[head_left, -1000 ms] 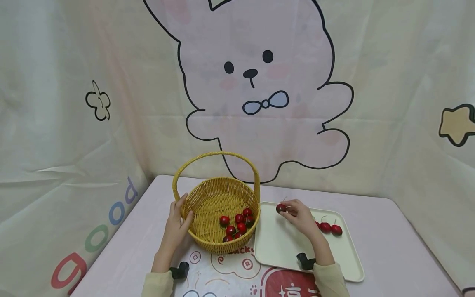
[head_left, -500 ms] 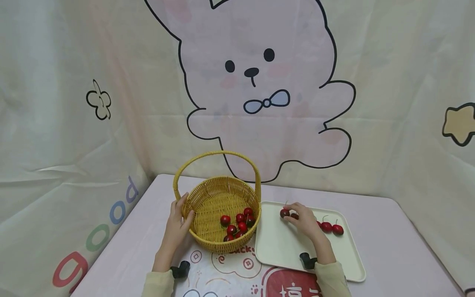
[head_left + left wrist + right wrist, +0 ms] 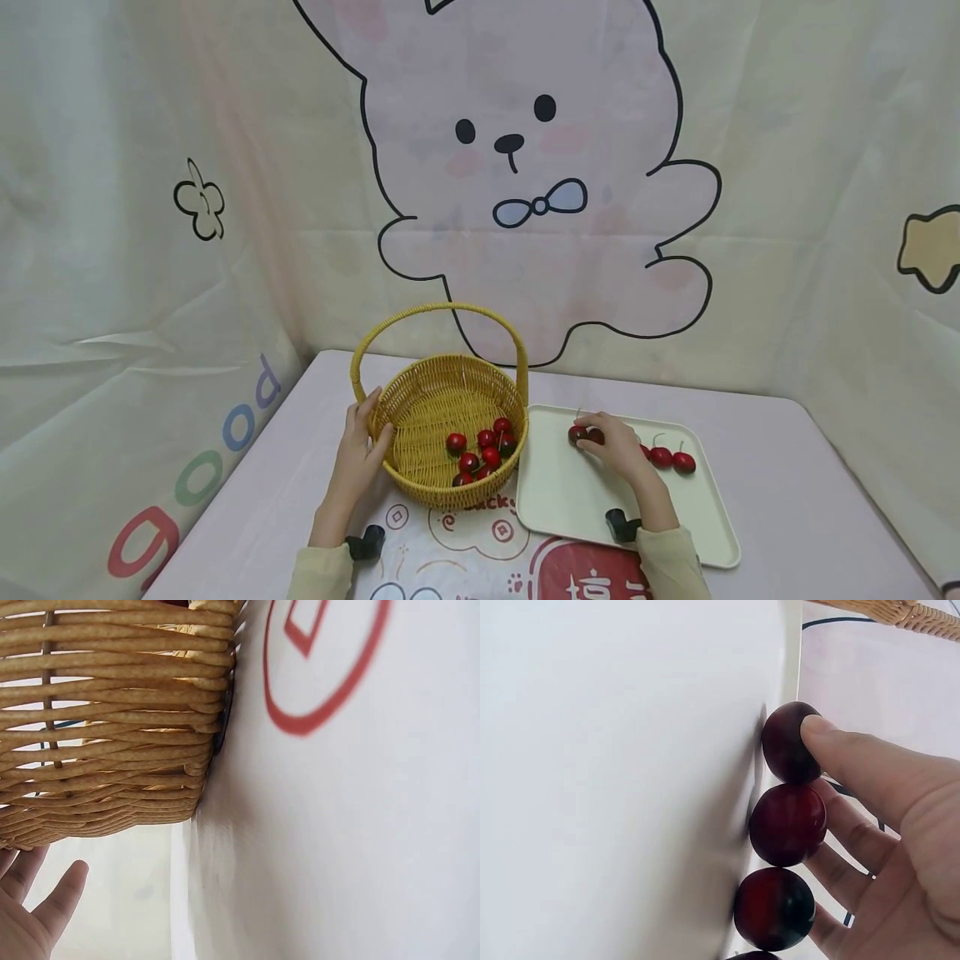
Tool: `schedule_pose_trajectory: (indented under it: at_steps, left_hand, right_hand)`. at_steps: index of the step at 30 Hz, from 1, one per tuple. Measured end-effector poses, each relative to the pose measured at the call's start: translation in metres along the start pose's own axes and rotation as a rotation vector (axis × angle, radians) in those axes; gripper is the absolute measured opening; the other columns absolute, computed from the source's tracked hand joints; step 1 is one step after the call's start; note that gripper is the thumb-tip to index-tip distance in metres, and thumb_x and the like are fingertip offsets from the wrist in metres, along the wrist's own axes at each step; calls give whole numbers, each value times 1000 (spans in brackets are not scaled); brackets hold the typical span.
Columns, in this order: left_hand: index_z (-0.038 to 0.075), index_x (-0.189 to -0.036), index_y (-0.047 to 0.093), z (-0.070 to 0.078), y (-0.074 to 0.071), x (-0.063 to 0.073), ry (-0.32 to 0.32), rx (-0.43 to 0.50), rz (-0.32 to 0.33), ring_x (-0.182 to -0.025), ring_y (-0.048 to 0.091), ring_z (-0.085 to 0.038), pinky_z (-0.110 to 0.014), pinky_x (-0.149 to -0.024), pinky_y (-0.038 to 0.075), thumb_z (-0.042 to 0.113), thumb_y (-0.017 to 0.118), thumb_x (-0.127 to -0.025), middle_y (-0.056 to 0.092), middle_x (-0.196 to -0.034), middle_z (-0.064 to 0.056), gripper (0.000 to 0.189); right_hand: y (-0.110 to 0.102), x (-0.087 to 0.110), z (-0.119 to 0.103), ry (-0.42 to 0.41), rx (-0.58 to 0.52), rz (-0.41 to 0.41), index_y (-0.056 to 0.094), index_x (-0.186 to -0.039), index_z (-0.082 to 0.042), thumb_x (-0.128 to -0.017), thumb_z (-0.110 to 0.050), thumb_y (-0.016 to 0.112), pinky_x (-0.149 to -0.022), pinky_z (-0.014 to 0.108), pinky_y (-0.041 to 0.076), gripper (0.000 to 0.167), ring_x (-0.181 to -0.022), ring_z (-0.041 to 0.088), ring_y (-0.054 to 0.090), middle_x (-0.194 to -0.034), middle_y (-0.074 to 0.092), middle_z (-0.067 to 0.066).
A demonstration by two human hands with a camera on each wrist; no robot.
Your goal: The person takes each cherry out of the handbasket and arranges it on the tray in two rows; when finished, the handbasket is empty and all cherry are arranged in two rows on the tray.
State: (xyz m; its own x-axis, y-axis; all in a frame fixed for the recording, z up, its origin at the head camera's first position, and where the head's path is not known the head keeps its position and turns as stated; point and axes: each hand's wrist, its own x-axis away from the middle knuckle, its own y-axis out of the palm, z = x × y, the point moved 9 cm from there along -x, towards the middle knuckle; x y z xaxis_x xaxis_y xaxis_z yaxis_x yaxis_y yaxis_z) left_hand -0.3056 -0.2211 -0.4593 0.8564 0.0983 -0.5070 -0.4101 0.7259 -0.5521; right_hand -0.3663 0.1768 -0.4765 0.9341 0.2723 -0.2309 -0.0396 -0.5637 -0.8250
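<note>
My left hand [image 3: 356,454] holds the left rim of a yellow wicker basket [image 3: 420,492], its thumb over the edge. In the left wrist view, fingers [image 3: 56,904] lie against the woven side, the lowest one apart from it. Several dark red cherries [image 3: 468,462] lie in the basket. My right hand [image 3: 618,446] pinches a cherry [image 3: 577,434] over the far side of the white tray [image 3: 555,508]. In the right wrist view, the thumb presses that cherry [image 3: 787,746], which touches another cherry [image 3: 787,825] in a row. My right hand partly hides the row in the head view.
More cherries [image 3: 661,457] stand at the right end of the row, stems up. The basket's tall arched handle [image 3: 442,307] rises above it, and the tray sits close to its right side. A printed red design [image 3: 585,575] marks the table front.
My right hand has lowered the pinched cherry slightly and moved a little right, beside another cherry; over the last half second it hardly moves. My left hand stays on the basket.
</note>
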Motion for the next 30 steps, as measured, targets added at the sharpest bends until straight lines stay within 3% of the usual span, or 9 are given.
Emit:
schedule_pose_trajectory:
  at_steps: [11,16,30]
  left_hand:
    - [36,-143,25,2,0,-1,-6,-4,-5,-105,56,-35,-56,-82,48,20,57,-91,39,-125,-14,63]
    - [31,-143,28,3,-1,-1,6,2,0,-105,56,-36,-56,-82,48,18,57,-91,39,-125,-14,62]
    - [28,-143,30,3,-2,1,37,10,22,-103,56,-36,-56,-80,48,13,60,-89,40,-124,-15,63]
  right_hand:
    - [-4,1,-3,-16,-1,15,66,-108,-5,-78,-12,72,-87,53,44,32,-103,36,58,-110,64,14]
    - [-6,2,-3,-14,-11,23,66,-108,-5,-78,-11,71,-89,53,43,31,-105,37,57,-110,64,14]
    - [-18,3,-20,-60,-101,53,66,-110,-2,-80,-8,70,-88,51,45,31,-105,36,56,-109,62,15]
